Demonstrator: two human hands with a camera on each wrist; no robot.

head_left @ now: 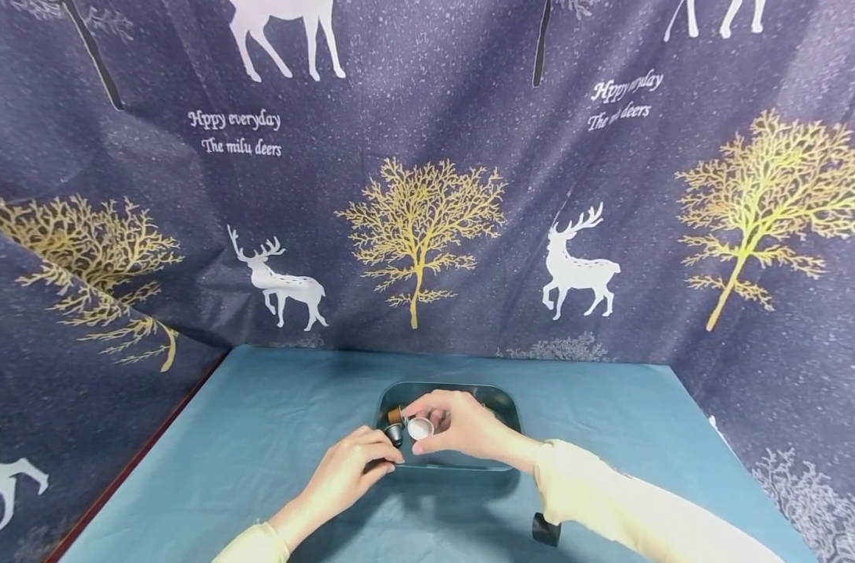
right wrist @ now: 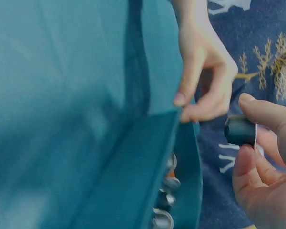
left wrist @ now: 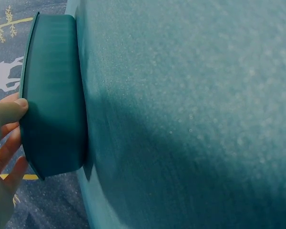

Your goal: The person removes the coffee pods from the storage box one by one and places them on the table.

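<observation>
My left hand point(head_left: 350, 465) pinches the near left rim of a dark green plastic bin point(left wrist: 52, 95), thumb outside and fingers over the inner side. Held between thumb and fingertips of my right hand point(head_left: 466, 426) is a coffee capsule point(right wrist: 240, 130) with a dark body. Its pale round lid faces the head camera, above the bin. Inside the bin lie a brown capsule point(head_left: 395, 414) and a dark capsule point(head_left: 395, 434), close to my left fingers. Several more capsules show along the bin in the right wrist view; my right hand hides part of the inside from the head camera.
The bin stands on a table with a teal cloth point(head_left: 294, 407). A dark curtain point(head_left: 470, 274) printed with deer and trees hangs behind and beside the table. A small black block point(head_left: 545, 529) shows just below my right sleeve.
</observation>
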